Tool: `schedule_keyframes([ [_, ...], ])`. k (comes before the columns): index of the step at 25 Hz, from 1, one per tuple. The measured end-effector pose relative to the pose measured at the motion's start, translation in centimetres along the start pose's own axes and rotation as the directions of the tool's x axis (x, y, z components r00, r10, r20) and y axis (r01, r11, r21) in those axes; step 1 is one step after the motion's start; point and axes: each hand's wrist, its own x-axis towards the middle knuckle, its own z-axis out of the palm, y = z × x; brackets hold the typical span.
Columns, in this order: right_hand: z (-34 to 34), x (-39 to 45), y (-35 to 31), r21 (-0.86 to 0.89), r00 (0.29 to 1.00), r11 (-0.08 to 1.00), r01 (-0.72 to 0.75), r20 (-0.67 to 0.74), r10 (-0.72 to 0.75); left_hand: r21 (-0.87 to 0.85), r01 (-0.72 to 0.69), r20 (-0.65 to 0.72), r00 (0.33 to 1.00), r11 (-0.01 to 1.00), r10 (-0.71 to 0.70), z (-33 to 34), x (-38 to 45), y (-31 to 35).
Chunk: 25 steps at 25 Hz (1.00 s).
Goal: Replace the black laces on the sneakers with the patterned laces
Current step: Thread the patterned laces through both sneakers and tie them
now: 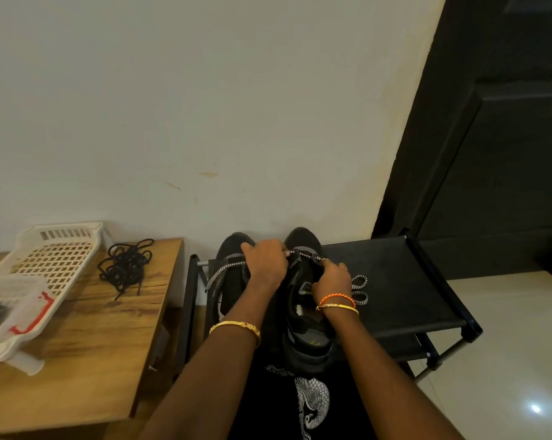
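Two black sneakers (303, 300) sit at the rack's (395, 281) wall-side edge. Left hand (266, 265) and right hand (332, 279) both pinch the patterned lace (219, 274), probably soft and limp, best held near its tip.

Your left hand (266, 262) covers the eyelets of the right-hand sneaker (303, 300), so you cannot tell how the patterned lace (359, 289) threads there. The clear box (11, 309) runs off frame.

wall (205, 106): off-white, stained | floor (506, 360): glossy pale tile | wooden table (93, 344) left | dark door (490, 138) right
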Motion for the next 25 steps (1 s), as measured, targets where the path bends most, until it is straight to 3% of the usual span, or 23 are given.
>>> schedule_keyframes([
  [4, 0.7, -0.3, -0.6, -0.050, 0.999, 0.998, -0.040, -0.022, 0.039, 0.178, 0.112, -0.170, 0.982, 0.978, -0.081, -2.9, 0.6, -2.4],
  [8, 0.6, -0.5, -0.8, -0.051, 0.997, 0.996, -0.071, -0.031, 0.069, 0.111, 0.423, -0.310, 0.874, 0.899, -0.373, -7.4, 0.8, -9.3],
  [11, 0.2, -0.3, -0.6, -0.025, 0.999, 0.998, -0.052, 0.007, 0.052, 0.070, 0.551, -0.192, 0.826, 0.832, -0.530, -8.0, -0.4, -11.6],
  [13, -0.7, -0.3, 0.2, 0.114, 0.994, 0.992, -0.055, 0.097, 0.044, 0.079, 0.456, -0.143, 0.885, 0.886, -0.443, -6.6, -1.0, -10.1],
  [15, -2.6, -0.1, 1.3, 0.427, 0.984, 0.896, -0.126, 0.169, 0.058, 0.014, 0.221, -0.150, 0.965, 0.975, -0.216, -4.6, -1.0, -7.4],
  [17, -4.3, 1.1, 2.6, 0.629, 0.988, 0.762, -0.154, 0.084, 0.130, -0.023, -0.028, -0.119, 0.993, 0.999, 0.025, -3.0, -0.8, -4.3],
  [19, -4.8, 3.2, 3.8, 0.545, 0.995, 0.833, -0.091, 0.015, 0.098, -0.015, -0.143, -0.004, 0.990, 0.990, 0.143, -1.6, -0.5, -2.0],
  [21, -4.2, 3.9, 3.2, 0.387, 0.988, 0.922, 0.002, 0.141, -0.061, 0.004, -0.161, 0.098, 0.982, 0.987, 0.160, -0.2, -0.3, -0.9],
  [23, -3.0, 4.3, 2.7, 0.292, 0.963, 0.954, 0.064, 0.232, -0.135, -0.010, -0.139, 0.102, 0.985, 0.990, 0.139, 1.0, -0.2, -0.8],
  [25, -3.5, 4.6, 2.9, 0.333, 0.980, 0.940, 0.068, 0.153, -0.125, -0.051, -0.115, 0.041, 0.992, 0.992, 0.118, 1.4, -0.2, -1.2],
])
